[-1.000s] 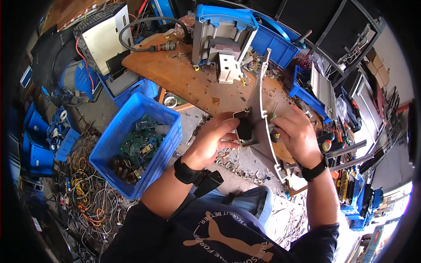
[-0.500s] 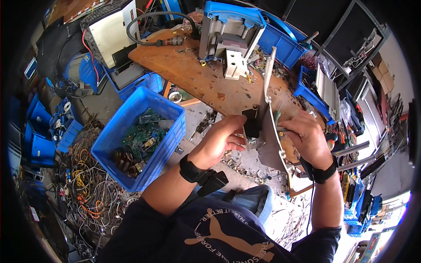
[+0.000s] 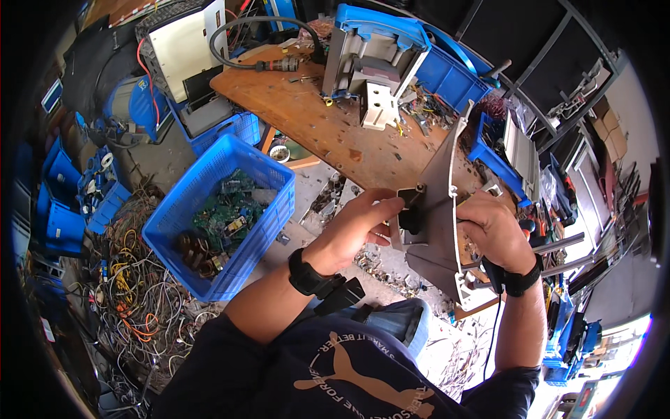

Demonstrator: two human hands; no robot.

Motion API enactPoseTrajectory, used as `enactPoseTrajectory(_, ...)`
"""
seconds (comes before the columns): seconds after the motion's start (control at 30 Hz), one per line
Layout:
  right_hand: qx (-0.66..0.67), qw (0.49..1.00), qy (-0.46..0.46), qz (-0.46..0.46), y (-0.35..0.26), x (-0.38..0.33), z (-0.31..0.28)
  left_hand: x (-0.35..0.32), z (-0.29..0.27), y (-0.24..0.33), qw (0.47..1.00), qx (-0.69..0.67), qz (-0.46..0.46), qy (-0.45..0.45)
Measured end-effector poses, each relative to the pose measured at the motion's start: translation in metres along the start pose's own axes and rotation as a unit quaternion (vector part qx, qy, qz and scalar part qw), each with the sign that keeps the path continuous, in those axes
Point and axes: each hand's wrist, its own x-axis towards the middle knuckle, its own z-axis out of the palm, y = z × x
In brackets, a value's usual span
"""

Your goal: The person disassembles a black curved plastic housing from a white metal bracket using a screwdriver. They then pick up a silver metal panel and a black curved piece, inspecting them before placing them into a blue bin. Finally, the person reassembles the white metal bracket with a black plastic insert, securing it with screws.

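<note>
A grey panel (image 3: 436, 234) with a pale rim stands on edge between my hands, above the near edge of the wooden table. My left hand (image 3: 352, 227) holds a dark bracket-like part (image 3: 412, 216) on the panel's left face, thumb on top and fingers beneath. On the panel's other side, my right hand (image 3: 497, 230) has its fingers curled closed close to the rim. What those fingertips grip is hidden. Each wrist wears a black strap.
Left of my arms stands a blue crate (image 3: 159, 202) with green circuit boards. Tangled cables (image 3: 129, 279) cover the floor beside it. On the wooden table (image 3: 307, 122) are a blue-topped metal unit (image 3: 380, 42), a white block (image 3: 378, 106) and a thick black cable (image 3: 276, 64).
The panel has turned, showing more of its left face, and its far end has shifted right and nearer. Both hands have moved slightly right with it.
</note>
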Motion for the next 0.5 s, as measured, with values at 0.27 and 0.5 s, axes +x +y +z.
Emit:
enactPoseTrajectory(0.27,-0.034,0.996,-0.070,0.040,0.003,-0.005,0.001,-0.002,-0.003,-0.002,0.998,0.067,-0.004,-0.009)
enactPoseTrajectory(0.5,-0.030,0.998,-0.058,0.020,0.002,-0.006,0.000,-0.001,-0.002,-0.004,0.998,0.061,0.004,-0.018)
